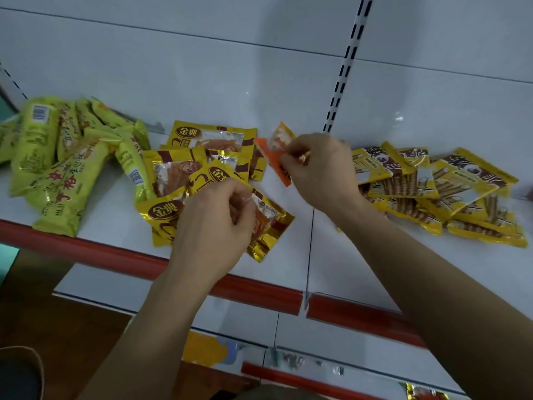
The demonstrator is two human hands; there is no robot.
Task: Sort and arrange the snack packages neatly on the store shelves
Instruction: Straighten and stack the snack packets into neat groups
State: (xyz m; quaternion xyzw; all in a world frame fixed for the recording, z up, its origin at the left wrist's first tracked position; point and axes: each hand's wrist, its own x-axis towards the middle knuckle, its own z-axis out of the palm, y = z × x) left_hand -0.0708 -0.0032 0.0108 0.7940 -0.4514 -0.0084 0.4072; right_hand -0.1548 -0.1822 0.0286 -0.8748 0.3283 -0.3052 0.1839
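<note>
Sorting is under way on the white shelf (288,249), with the slotted upright (343,73) at its back as the landmark. Left of the upright lies a loose heap of gold packs (202,157); further left, lime-green packs (57,168); right of the upright, yellow stick-biscuit packs (450,192) overlap in a rough fan.

The left hand (210,223) has its fingers curled round a gold pack at the front of the heap, gripping it near its clear window. The right hand (320,168), just below the foot of the upright, pinches an orange pack (277,163) that differs from its neighbours; this looks like the odd one being pulled out, though blur around the fingers makes the exact grip hard to read.

The step in hand appears to be separating kinds. Next, the orange pack needs a place of its own, and the gold packs need squaring into one facing stack.

The gold packs carry "金爽" in a brown oval. The green packs show red characters and barcodes, too skewed to read. The biscuit packs bear a large dark character I cannot make out.
</note>
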